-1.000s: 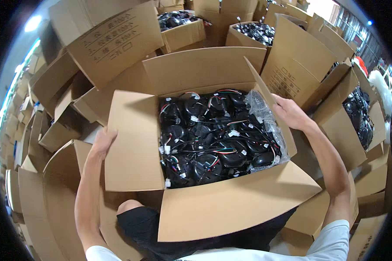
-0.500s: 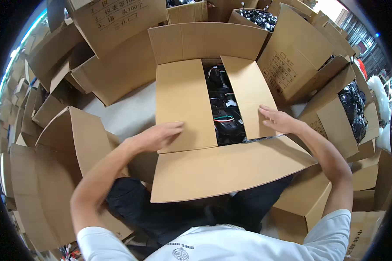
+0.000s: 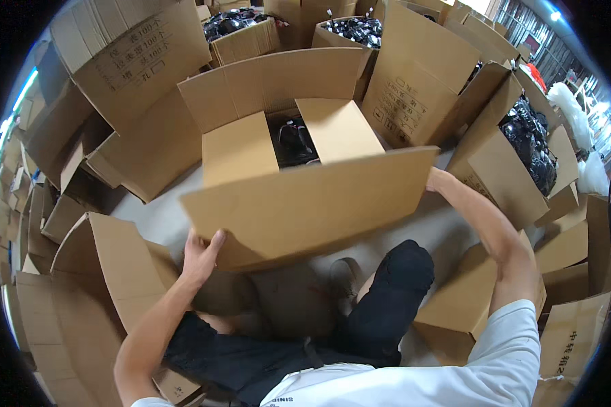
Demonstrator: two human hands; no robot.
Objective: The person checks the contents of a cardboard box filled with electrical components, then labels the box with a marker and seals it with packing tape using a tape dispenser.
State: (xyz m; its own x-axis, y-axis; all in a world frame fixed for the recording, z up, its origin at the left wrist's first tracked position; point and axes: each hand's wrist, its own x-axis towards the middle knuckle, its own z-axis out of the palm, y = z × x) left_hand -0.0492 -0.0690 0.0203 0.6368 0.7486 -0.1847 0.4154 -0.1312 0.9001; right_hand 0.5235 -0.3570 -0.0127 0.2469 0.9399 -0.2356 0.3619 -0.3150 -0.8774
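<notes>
In front of me stands an open cardboard box; its two side flaps [image 3: 241, 150] are folded inward, with a gap between them. Black wrapped goods [image 3: 293, 141] with thin wires show through that gap. The near flap [image 3: 312, 207] is tilted up and hides the front of the box. My left hand [image 3: 201, 258] is closed on its lower left corner, thumb on the near face. At the flap's right end my right hand [image 3: 438, 180] grips the edge, its fingers partly hidden behind the cardboard. The far flap [image 3: 275, 81] stands upright.
Open cartons crowd around: a tall one [image 3: 414, 74] at back right, one with black bags [image 3: 531, 146] on the right, and an open one [image 3: 75, 298] at left. A tall carton [image 3: 139, 61] stands back left. Grey floor [image 3: 149, 214] shows between them.
Both hands have left the side flaps and moved to the ends of the near flap. That flap has risen from lying outward to a raised tilt. The whole view has shifted too.
</notes>
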